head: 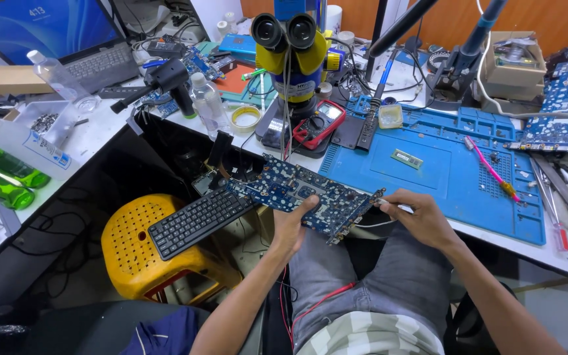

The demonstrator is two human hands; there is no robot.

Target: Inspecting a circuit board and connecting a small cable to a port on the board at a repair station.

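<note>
The fingers [300, 209] of the left hand [290, 227] curl up around the near edge of a blue laptop motherboard [304, 194], thumb on top, gripping it so that it hangs level over the person's lap, just short of the bench edge. The right hand [422, 220] is closed in a pinch at the board's right end, seemingly on a thin white wire [379, 223] that loops down from there (whether the fingertips also touch the board itself cannot be told). Held this way, the board probably keeps its component side up toward the camera, with one hand bearing the weight and the other free for fine work. Beyond it lies a blue silicone repair mat [442, 164] carrying a small memory module [407, 158] and a pink tool [491, 169]. A yellow-and-blue stereo microscope [292, 49] stands behind, with a red multimeter [321, 121] at its foot. To the left, a black keyboard [198, 220] rests partly on a yellow plastic stool [136, 253], crowding the board's left end, and cables trail across the lap.
</note>
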